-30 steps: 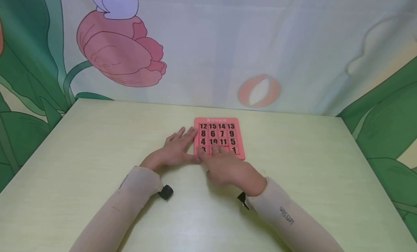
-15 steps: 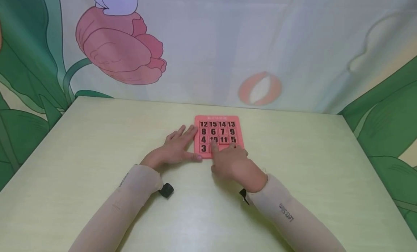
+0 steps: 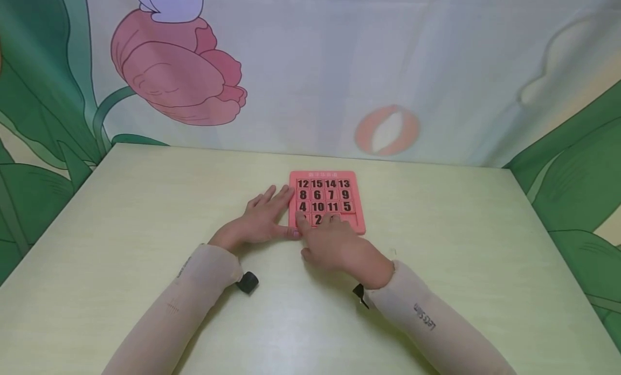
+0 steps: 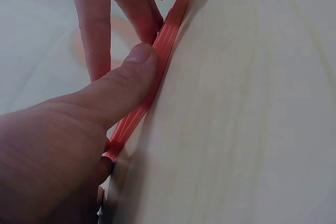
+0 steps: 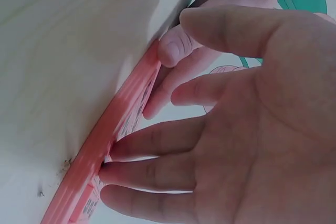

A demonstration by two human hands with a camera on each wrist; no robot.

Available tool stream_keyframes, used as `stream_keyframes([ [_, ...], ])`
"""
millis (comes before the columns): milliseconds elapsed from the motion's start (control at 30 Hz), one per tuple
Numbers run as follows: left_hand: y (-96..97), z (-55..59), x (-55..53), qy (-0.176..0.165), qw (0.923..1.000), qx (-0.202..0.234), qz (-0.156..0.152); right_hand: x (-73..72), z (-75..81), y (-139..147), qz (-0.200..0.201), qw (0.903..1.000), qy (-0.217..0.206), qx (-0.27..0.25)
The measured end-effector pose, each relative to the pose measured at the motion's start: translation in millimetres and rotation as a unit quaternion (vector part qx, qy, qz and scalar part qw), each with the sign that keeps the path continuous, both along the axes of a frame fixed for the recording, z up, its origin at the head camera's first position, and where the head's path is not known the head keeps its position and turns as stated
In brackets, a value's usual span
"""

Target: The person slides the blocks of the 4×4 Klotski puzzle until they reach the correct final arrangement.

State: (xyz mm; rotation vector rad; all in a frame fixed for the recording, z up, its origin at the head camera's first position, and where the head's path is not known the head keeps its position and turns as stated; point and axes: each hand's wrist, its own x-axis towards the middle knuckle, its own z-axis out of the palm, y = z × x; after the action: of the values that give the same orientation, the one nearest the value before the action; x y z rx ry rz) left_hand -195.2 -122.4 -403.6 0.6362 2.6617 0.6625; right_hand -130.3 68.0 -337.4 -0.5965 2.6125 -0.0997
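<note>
A pink number slide puzzle point(image 3: 294, 201) lies flat on the table. Its top row reads 12, 15, 14, 13, and a bare slot point(image 3: 350, 220) shows at the lower right. My left hand point(image 3: 262, 220) lies along its left side, fingers spread against that edge and thumb at the near left corner. Over the bottom row is my right hand point(image 3: 335, 247), its fingertips on the tiles and partly covering them. In the right wrist view, the right fingers point(image 5: 152, 174) reach down nearly straight onto the puzzle. The left thumb point(image 4: 123, 85) presses the puzzle's side in the left wrist view.
The pale table point(image 3: 451, 267) stretches out around the puzzle. Behind it hangs a curtain point(image 3: 301, 68) printed with flowers and leaves. A small black device point(image 3: 248, 283) sits at the left wrist, another point(image 3: 360, 294) at the right.
My right hand shifted right, then back left along the bottom row. The 1 tile has slid left from the lower right corner, baring that slot. My left hand stays in place.
</note>
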Motion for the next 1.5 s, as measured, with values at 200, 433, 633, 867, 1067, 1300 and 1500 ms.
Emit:
stream_keyframes([
  [200, -0.9, 0.3, 0.3, -0.009, 0.9999, 0.008, 0.004, -8.3, 3.8, 10, -0.009, 0.9999, -0.014, 0.000],
  [433, -0.7, 1.7, 0.2, -0.018, 0.9998, 0.006, 0.008, -25.8, 1.3, 28, -0.052, 0.9982, -0.030, 0.002],
  [633, 0.3, 2.7, 0.5, -0.018, 0.9998, 0.009, 0.005, -30.2, 0.0, 34, -0.052, 0.9970, -0.055, -0.016],
  [867, 0.4, 1.0, 0.5, -0.016, 0.9998, 0.009, 0.004, -25.8, 6.4, 33, -0.040, 0.9962, -0.074, -0.023],
  [1067, -0.1, 0.2, -0.3, -0.015, 0.9999, 0.002, 0.008, -19.0, 16.2, 28, -0.023, 0.9968, -0.076, -0.006],
  [1300, -0.3, 1.7, -0.8, -0.012, 0.9999, 0.004, 0.004, -24.9, 15.1, 30, -0.012, 0.9999, -0.005, 0.003],
  [1500, -0.6, 2.3, -0.1, -0.014, 0.9999, 0.009, 0.003, -42.4, 2.3, 41, -0.035, 0.9983, 0.022, -0.042],
])
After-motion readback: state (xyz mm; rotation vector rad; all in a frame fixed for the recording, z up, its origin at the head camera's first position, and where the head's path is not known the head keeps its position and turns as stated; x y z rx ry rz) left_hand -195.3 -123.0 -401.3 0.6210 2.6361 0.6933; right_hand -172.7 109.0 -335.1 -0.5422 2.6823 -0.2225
